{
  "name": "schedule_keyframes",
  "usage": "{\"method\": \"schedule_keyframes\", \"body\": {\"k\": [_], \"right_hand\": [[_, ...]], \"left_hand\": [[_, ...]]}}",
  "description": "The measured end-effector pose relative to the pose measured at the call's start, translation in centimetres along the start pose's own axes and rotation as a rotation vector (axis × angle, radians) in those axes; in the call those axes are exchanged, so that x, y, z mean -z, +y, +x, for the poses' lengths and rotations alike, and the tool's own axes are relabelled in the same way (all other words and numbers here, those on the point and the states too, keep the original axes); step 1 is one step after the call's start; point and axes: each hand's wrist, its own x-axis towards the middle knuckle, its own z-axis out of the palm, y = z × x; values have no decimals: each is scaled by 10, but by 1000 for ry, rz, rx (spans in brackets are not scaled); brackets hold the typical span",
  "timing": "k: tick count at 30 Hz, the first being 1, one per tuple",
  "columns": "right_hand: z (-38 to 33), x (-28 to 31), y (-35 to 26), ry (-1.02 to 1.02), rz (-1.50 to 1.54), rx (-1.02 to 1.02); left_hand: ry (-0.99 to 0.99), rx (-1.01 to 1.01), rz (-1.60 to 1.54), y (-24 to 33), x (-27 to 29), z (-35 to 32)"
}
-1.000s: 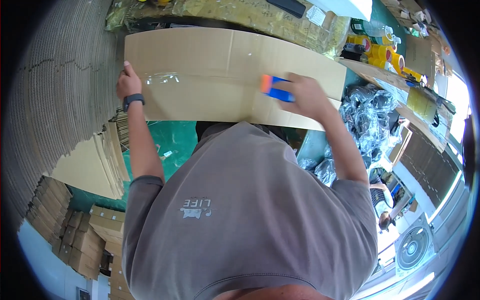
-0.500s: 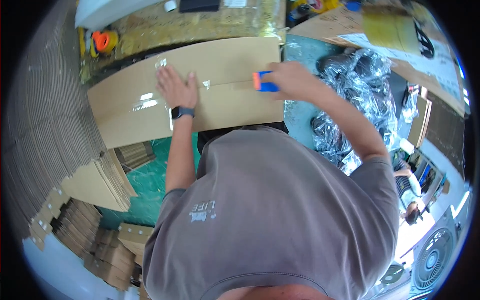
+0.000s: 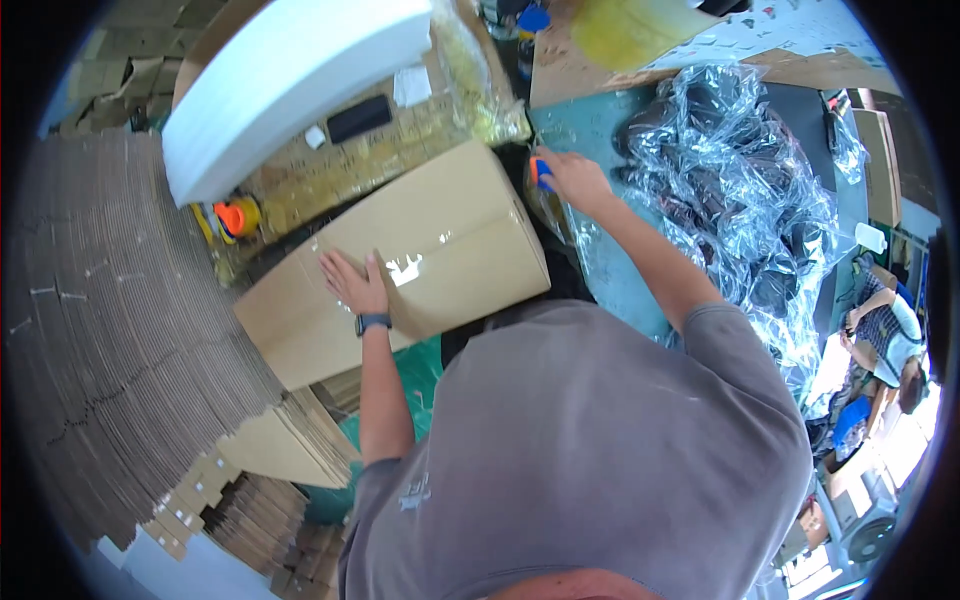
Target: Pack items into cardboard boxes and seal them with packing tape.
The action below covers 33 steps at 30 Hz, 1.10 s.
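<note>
A long brown cardboard box [image 3: 450,215] lies before me, its flaps closed and clear, shiny tape along the top seam. Flat on its top, toward the left, rests my left hand [image 3: 355,287], fingers spread and a dark watch on the wrist. My right hand [image 3: 582,182] is just beyond the box's right end, wrapped round a blue and orange tape dispenser [image 3: 541,173]. The hand partly hides the dispenser, and I cannot tell whether its tape touches the box end.
Stacked flat cardboard [image 3: 130,320] rises at the left. Behind the box, a workbench [image 3: 420,125] holds a phone [image 3: 360,119], white foam sheeting [image 3: 290,90] and another orange tape dispenser [image 3: 238,217]. Clear-plastic-wrapped dark items [image 3: 740,190] lie right; a person [image 3: 885,320] is farther off.
The view has turned, so the box now slants. My right hand has carried the tape dispenser from above the box top to past its right end. My left hand stays on the box.
</note>
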Motion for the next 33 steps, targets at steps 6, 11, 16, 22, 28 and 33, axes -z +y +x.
{"method": "schedule_keyframes", "body": {"k": [6,11,16,22,28,33], "right_hand": [[-4,-50,90,253,-385,-278],[6,-22,-28,296,92,-433],[-23,-42,-217,118,277,-685],[-110,-22,-318,472,259,-875],[-242,6,-345,1227,1333,-459],[-279,-66,-290,529,1604,-567]], "left_hand": [[193,132,-651,-27,45,13],[344,198,35,-218,116,48],[56,764,9,-384,153,76],[-168,442,-279,-471,194,95],[-299,497,-630,-569,219,69],[-282,763,-966,-535,153,39]]}}
